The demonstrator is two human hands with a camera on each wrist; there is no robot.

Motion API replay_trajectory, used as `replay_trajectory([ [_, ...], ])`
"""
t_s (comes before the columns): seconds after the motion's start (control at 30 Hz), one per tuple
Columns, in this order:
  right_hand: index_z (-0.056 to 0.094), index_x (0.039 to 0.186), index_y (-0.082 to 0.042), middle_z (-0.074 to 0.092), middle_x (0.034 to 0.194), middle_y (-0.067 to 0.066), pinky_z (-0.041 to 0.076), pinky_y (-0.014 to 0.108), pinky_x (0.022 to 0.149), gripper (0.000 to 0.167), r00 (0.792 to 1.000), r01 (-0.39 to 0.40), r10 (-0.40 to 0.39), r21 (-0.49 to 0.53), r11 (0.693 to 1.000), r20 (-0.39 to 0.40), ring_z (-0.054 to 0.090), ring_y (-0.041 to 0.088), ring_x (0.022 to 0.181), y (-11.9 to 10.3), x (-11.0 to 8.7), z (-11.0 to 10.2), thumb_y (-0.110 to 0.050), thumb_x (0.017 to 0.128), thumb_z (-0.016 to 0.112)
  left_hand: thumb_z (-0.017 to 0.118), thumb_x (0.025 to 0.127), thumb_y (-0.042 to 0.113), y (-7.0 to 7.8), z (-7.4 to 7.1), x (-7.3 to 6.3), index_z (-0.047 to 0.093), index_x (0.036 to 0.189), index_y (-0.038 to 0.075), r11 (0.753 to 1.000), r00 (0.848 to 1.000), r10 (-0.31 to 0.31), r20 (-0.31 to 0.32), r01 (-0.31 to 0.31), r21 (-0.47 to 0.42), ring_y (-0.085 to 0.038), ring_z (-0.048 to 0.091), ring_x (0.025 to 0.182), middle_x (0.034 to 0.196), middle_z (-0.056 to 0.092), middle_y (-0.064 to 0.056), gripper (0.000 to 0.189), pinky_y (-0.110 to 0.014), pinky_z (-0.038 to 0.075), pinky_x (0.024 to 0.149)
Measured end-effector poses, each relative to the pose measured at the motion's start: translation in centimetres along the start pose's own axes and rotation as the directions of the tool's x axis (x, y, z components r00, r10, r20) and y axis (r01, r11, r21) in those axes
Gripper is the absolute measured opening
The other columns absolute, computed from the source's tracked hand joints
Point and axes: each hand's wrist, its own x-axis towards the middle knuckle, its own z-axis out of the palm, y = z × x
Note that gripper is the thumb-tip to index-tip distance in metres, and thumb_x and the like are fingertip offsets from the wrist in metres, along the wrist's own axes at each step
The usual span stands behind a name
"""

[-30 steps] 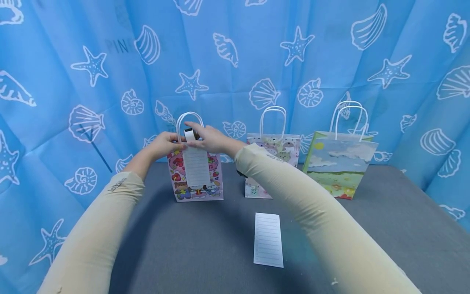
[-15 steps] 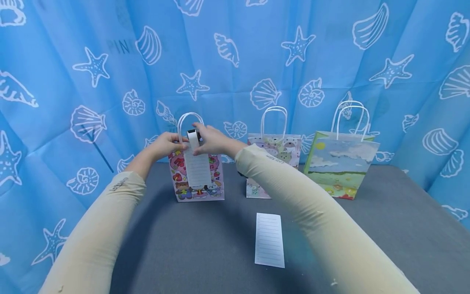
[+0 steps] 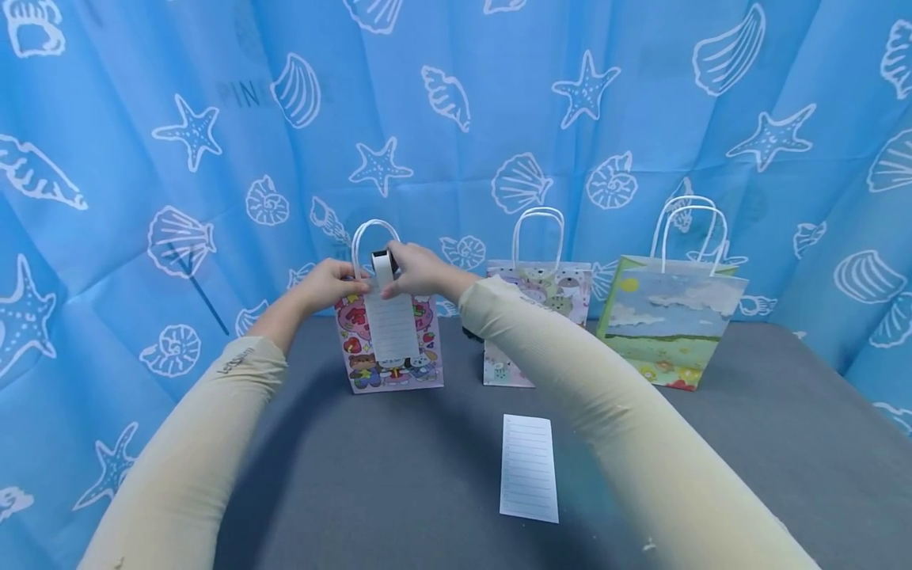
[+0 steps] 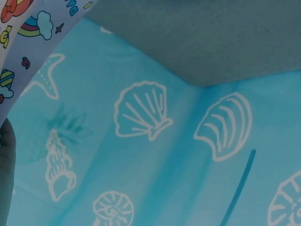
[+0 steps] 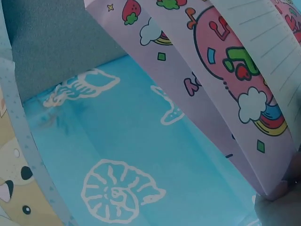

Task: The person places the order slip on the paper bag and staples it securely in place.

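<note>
A pink cartoon-print paper gift bag [image 3: 358,332] stands upright at centre left. Against its front, a lined paper slip [image 3: 395,331] hangs from near the top edge. My left hand [image 3: 326,285] pinches the slip's upper left corner and the bag's rim. My right hand [image 3: 426,271] grips a small white-and-black stapler [image 3: 383,267], upright over the slip's top end. In the right wrist view the slip [image 5: 268,37] lies along the bag's front [image 5: 254,108], with fingers [image 5: 282,209] at the rim. The left wrist view catches only the bag's side [image 4: 40,42] and a finger [image 4: 6,165].
A second lined slip [image 3: 529,469] lies on the grey tabletop [image 3: 399,491]. Behind my right forearm stands a cat-print gift bag [image 3: 509,366]. A landscape-print gift bag [image 3: 663,317] stands to its right. A blue shell-print curtain [image 3: 456,142] hangs behind the table.
My right thumb has moved down along the stapler, and more of its white body shows. My left hand keeps its pinch. The whole head view has shifted slightly.
</note>
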Motion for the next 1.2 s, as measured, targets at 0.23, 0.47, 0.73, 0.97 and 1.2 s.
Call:
replay_trajectory([
  [0.23, 0.046, 0.126, -0.003, 0.058, 0.105, 0.007, 0.050, 0.032, 0.081, 0.055, 1.000, -0.025, 0.024, 0.078, 0.997, 0.019, 0.058, 0.020, 0.095, -0.3, 0.1, -0.2, -0.022, 0.085, 0.078, 0.061, 0.097, 0.017, 0.1, 0.0, -0.3, 0.065, 0.112, -0.007, 1.000, 1.000, 0.000, -0.006, 0.001, 0.013, -0.018, 0.051, 0.077, 0.102, 0.068, -0.018, 0.028, -0.033, 0.043, 0.071],
  [0.47, 0.045, 0.129, -0.003, 0.057, 0.106, 0.007, 0.049, 0.033, 0.083, 0.056, 0.999, -0.041, 0.038, 0.084, 0.996, 0.034, 0.057, 0.020, 0.096, -0.2, 0.3, -0.2, -0.022, 0.086, 0.076, 0.062, 0.097, 0.016, -0.1, 0.0, -0.2, 0.066, 0.111, -0.007, 1.000, 1.000, 0.013, -0.005, -0.013, 0.010, -0.016, 0.044, 0.066, 0.087, 0.066, -0.011, 0.028, -0.032, 0.040, 0.064],
  [0.73, 0.042, 0.129, -0.002, 0.056, 0.106, 0.010, 0.049, 0.034, 0.078, 0.056, 0.996, -0.026, 0.023, 0.024, 0.999, 0.090, 0.057, 0.022, 0.095, -0.6, 0.5, -0.7, -0.023, 0.088, 0.075, 0.062, 0.097, 0.014, -0.1, -0.3, -0.2, 0.066, 0.112, -0.008, 1.000, 1.000, 0.027, 0.011, -0.027, -0.001, -0.018, 0.050, 0.071, 0.098, 0.068, -0.017, 0.027, -0.033, 0.043, 0.069],
  [0.97, 0.043, 0.133, -0.003, 0.057, 0.110, 0.009, 0.050, 0.034, 0.082, 0.062, 0.999, -0.038, 0.033, 0.137, 0.990, 0.037, 0.058, 0.022, 0.098, -0.2, 0.5, -0.1, -0.013, 0.083, 0.078, 0.062, 0.097, 0.014, -0.2, -0.2, -0.2, 0.066, 0.113, -0.008, 0.999, 0.999, 0.037, 0.029, -0.037, 0.002, -0.018, 0.060, 0.080, 0.104, 0.069, -0.018, 0.027, -0.033, 0.049, 0.074],
  [1.2, 0.051, 0.123, -0.008, 0.061, 0.110, 0.008, 0.050, 0.036, 0.082, 0.050, 0.996, -0.012, 0.029, 0.188, 0.982, -0.085, 0.058, 0.022, 0.098, 0.5, 0.1, 1.1, -0.009, 0.081, 0.080, 0.063, 0.096, 0.012, 0.1, -0.1, -0.1, 0.067, 0.109, -0.009, 0.998, 0.998, 0.054, 0.015, -0.054, -0.011, -0.014, 0.044, 0.062, 0.090, 0.068, -0.014, 0.025, -0.030, 0.040, 0.062],
])
